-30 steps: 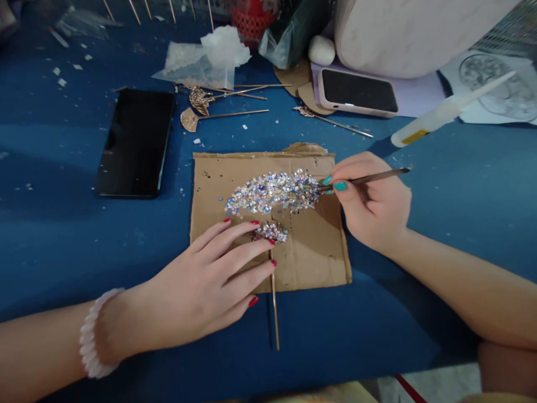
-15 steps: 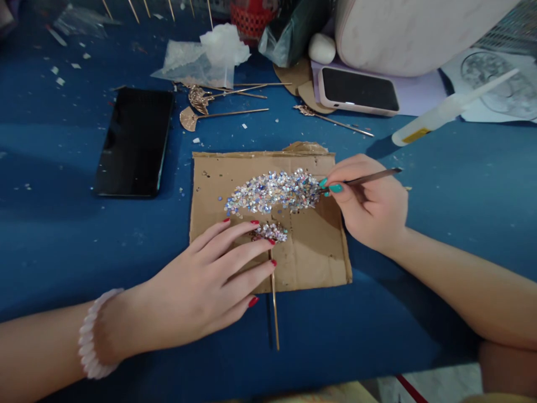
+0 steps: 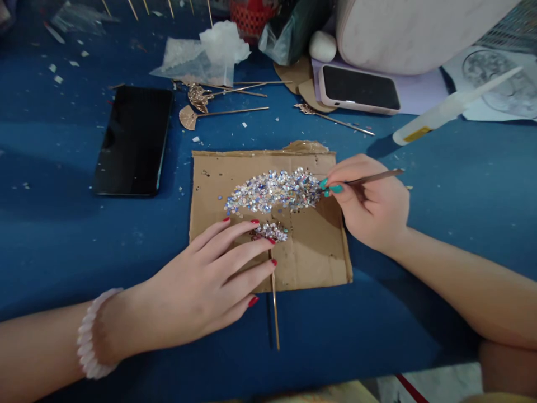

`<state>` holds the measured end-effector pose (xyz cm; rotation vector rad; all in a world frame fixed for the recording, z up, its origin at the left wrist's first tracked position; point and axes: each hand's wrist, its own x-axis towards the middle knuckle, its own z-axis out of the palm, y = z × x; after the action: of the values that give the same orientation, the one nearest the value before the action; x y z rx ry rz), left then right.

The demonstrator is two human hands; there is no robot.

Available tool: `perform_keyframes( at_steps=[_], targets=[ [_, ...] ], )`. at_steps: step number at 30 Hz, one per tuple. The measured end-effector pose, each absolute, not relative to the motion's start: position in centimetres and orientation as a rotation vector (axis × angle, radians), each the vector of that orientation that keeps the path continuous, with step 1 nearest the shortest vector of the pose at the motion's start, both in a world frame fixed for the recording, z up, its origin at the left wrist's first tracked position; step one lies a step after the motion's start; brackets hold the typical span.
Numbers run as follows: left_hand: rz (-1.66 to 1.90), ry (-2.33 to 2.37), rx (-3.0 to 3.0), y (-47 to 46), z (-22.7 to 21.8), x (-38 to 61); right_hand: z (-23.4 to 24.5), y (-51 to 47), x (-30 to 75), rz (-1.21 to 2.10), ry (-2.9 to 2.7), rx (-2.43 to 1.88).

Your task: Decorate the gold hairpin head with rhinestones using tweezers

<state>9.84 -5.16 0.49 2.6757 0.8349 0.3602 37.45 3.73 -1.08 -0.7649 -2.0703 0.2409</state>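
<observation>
A brown cardboard sheet (image 3: pixel 310 252) lies on the blue table. A heap of shiny flat sequins (image 3: pixel 272 190) is spread across its upper half. My left hand (image 3: pixel 210 280) rests flat with fingers stretched out, its fingertips pressing down a gold hairpin stick (image 3: pixel 274 305) whose head (image 3: pixel 272 230) is covered with sequins. My right hand (image 3: pixel 369 204) pinches metal tweezers (image 3: pixel 369 178), the tip touching the right end of the sequin heap.
A black phone (image 3: pixel 132 140) lies at left. A white-cased phone (image 3: pixel 359 89), a white glue bottle (image 3: pixel 448 109) and a pale bag (image 3: pixel 411 33) sit at the back right. Gold hairpin blanks (image 3: pixel 218 106) and a clear plastic bag (image 3: pixel 197 59) lie behind the cardboard.
My right hand and the tweezers have shifted slightly left into the sequin heap. My left hand has stayed in place.
</observation>
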Motion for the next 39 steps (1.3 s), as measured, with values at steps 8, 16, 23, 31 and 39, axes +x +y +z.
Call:
perform_keyframes(
  at_steps=[8,16,23,31,39],
  targets=[
    [0.365,0.838,2.67,-5.2,0.4,9.8,-0.8,3.5,37.4,0.26,-2.048,-0.797],
    [0.366,0.834,2.677,-5.2,0.4,9.8,-0.9,3.5,37.6,0.254,-2.051,-0.757],
    [0.347,0.849,2.679,-5.2,0.5,9.8,-0.4,2.7,37.3,0.289,-2.148,-0.65],
    [0.346,0.849,2.678,-5.3,0.4,9.8,-0.1,2.7,37.4,0.343,-2.235,-0.613],
    [0.346,0.846,2.684,-5.2,0.5,9.8,-0.1,2.8,37.5,0.358,-2.237,-0.614]
  ],
)
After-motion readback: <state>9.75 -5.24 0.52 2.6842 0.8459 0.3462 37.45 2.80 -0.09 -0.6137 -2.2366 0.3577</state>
